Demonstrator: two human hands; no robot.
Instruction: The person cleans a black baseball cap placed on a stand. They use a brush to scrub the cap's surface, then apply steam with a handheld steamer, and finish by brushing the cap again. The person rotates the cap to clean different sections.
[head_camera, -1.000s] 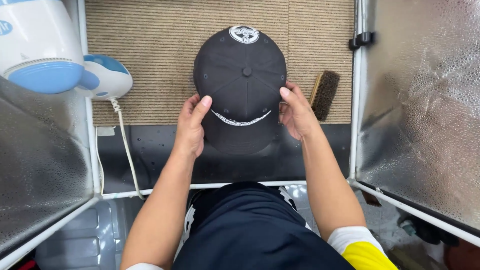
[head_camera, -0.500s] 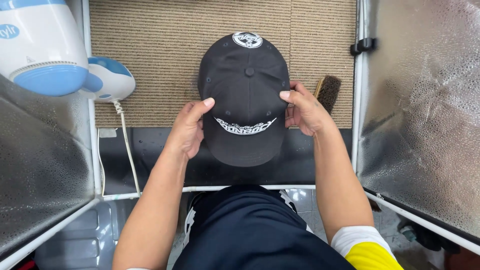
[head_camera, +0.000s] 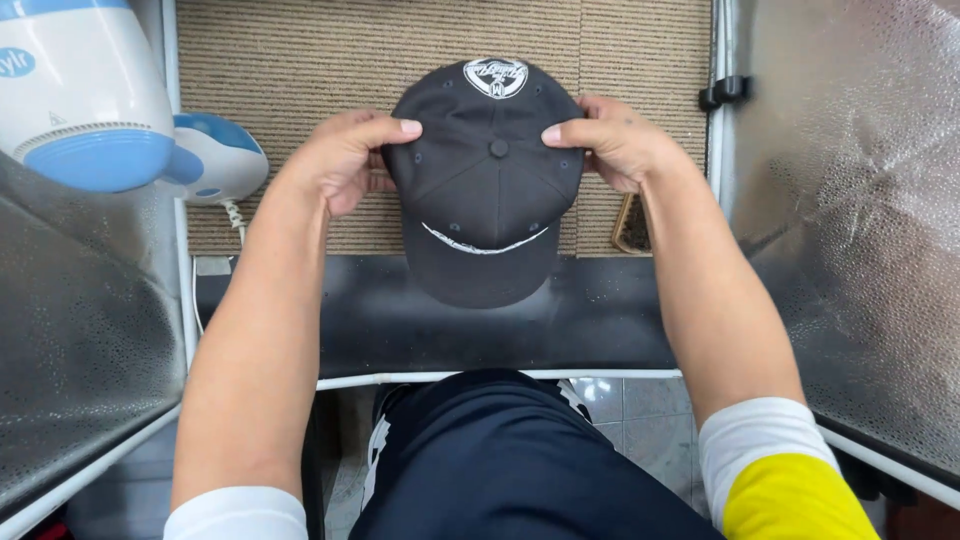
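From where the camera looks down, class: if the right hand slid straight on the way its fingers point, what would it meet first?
The right hand points leftward across the black cap, which it already grips; beyond the crown, it would likely meet the left hand.

Black cap, white emblem on top, brim toward wearer; gripped between left hand and right hand.

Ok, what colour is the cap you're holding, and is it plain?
Black cap, with a white emblem patch and white stitching near the brim, seen in the head view.
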